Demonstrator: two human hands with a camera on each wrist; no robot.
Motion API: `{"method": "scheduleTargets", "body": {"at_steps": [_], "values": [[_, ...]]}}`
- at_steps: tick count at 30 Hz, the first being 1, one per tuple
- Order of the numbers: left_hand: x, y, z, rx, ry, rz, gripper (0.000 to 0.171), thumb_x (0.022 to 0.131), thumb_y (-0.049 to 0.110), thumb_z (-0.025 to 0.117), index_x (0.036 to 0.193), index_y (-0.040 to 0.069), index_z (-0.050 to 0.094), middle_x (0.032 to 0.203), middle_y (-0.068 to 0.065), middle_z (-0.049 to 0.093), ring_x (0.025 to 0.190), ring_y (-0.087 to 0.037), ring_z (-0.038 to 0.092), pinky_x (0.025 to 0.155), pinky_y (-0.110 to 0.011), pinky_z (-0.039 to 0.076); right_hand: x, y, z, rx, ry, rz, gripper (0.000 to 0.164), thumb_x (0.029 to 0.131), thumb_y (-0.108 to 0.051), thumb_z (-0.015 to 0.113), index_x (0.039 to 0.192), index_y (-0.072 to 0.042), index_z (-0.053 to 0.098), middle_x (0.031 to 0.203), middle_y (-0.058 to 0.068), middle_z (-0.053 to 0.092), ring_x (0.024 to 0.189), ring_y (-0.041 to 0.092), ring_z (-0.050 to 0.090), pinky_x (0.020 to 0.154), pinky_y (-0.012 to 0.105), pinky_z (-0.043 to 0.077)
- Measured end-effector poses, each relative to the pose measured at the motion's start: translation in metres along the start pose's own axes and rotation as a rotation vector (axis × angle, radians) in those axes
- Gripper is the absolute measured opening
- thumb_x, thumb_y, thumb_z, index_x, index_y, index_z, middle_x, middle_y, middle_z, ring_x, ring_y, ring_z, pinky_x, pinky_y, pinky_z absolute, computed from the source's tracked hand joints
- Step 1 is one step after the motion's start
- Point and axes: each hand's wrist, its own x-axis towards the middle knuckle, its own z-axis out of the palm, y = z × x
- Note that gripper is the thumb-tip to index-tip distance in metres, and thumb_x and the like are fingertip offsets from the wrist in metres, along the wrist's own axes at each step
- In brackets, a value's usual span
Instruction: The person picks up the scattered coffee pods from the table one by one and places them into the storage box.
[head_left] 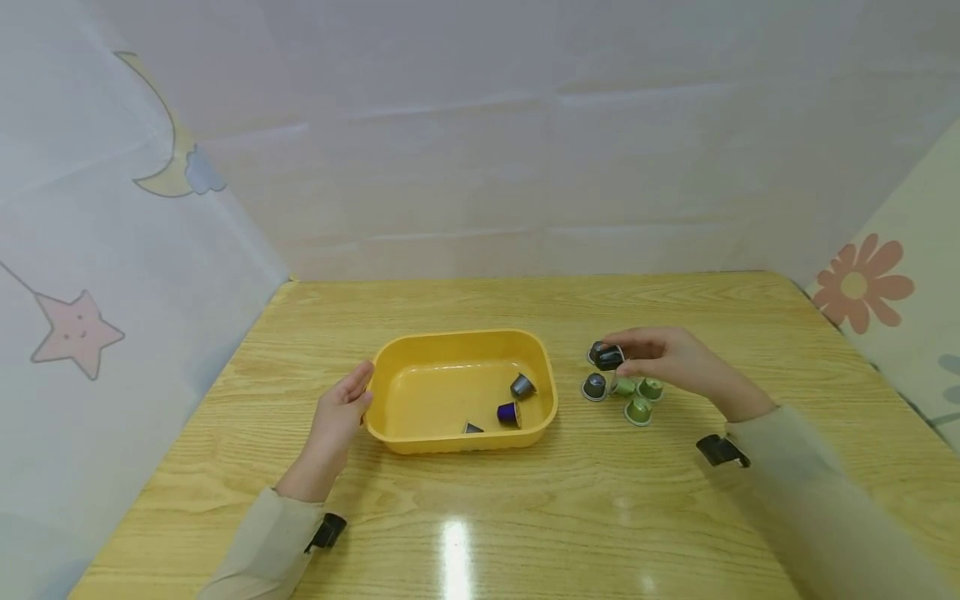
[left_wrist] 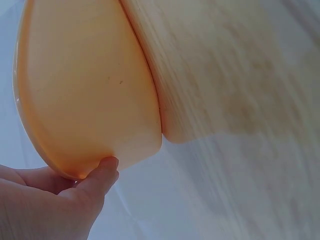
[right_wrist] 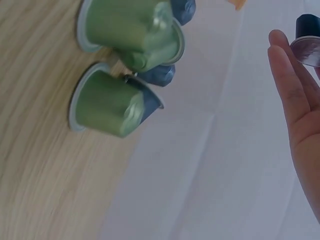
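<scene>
My left hand (head_left: 336, 423) grips the left end of a yellow plastic basin (head_left: 461, 444). In the left wrist view its thumb (left_wrist: 102, 175) presses the basin's outer wall near the rim. Inside the basin lie a grey coffee capsule (head_left: 522, 386), a purple capsule (head_left: 507, 413) and a partly hidden grey one (head_left: 472, 428). Right of the basin, my right hand (head_left: 667, 358) pinches a black coffee capsule (head_left: 611, 358), seen at the edge of the right wrist view. Below and beside it are dark capsules (head_left: 595, 385) and green capsules (head_left: 638, 410), grouped on the table.
A wooden table (head_left: 570, 517) carries everything. White sheeting (head_left: 450, 167) rises behind it, and printed side panels with a star (head_left: 77, 333) and a flower (head_left: 862, 283) flank it. A black strap piece (head_left: 722, 450) sits by my right cuff.
</scene>
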Motion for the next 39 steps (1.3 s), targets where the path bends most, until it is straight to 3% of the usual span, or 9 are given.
{"method": "scheduleTargets", "body": {"at_steps": [10, 15, 23, 31, 39], "values": [[0.000, 0.000, 0.000, 0.008, -0.004, 0.002, 0.051, 0.105, 0.000, 0.034, 0.154, 0.003, 0.022, 0.159, -0.011, 0.020, 0.146, -0.027, 0.016, 0.114, -0.044, 0.024, 0.013, -0.010, 0.008, -0.016, -0.009, 0.009, 0.045, 0.092, -0.011, 0.068, 0.132, 0.007, 0.055, 0.116, 0.023, 0.065, 0.088, 0.016, 0.066, 0.068, 0.035, 0.056], [-0.001, 0.001, 0.000, 0.012, 0.001, 0.000, 0.051, 0.105, 0.001, 0.035, 0.154, 0.003, 0.022, 0.158, -0.010, 0.020, 0.146, -0.026, 0.017, 0.114, -0.044, 0.024, 0.019, -0.010, 0.012, -0.021, -0.002, -0.028, 0.044, 0.091, -0.010, 0.069, 0.131, 0.007, 0.057, 0.117, 0.023, 0.065, 0.091, 0.006, 0.064, 0.066, 0.032, 0.055], [0.001, 0.000, 0.001, 0.007, 0.007, 0.000, 0.051, 0.104, 0.000, 0.035, 0.154, 0.002, 0.022, 0.158, -0.011, 0.021, 0.145, -0.026, 0.018, 0.114, -0.044, 0.025, 0.029, -0.013, 0.020, 0.043, -0.013, -0.076, 0.043, 0.091, -0.003, 0.068, 0.130, 0.010, 0.056, 0.118, 0.026, 0.063, 0.094, 0.007, 0.066, 0.081, 0.026, 0.055], [0.000, 0.001, 0.002, 0.008, 0.010, -0.002, 0.050, 0.104, -0.001, 0.035, 0.153, 0.002, 0.023, 0.158, -0.011, 0.022, 0.146, -0.026, 0.018, 0.115, -0.043, 0.024, 0.037, -0.017, 0.028, 0.046, 0.014, -0.057, 0.044, 0.091, -0.006, 0.068, 0.131, 0.007, 0.057, 0.120, 0.024, 0.063, 0.100, 0.011, 0.065, 0.081, 0.027, 0.055], [0.000, 0.001, 0.002, 0.010, 0.008, -0.004, 0.051, 0.105, 0.000, 0.035, 0.154, 0.002, 0.023, 0.158, -0.010, 0.022, 0.146, -0.026, 0.017, 0.115, -0.044, 0.024, 0.051, -0.022, 0.040, 0.060, -0.030, -0.103, 0.042, 0.089, 0.003, 0.067, 0.129, 0.012, 0.055, 0.119, 0.027, 0.062, 0.101, 0.027, 0.066, 0.081, 0.028, 0.056]]}}
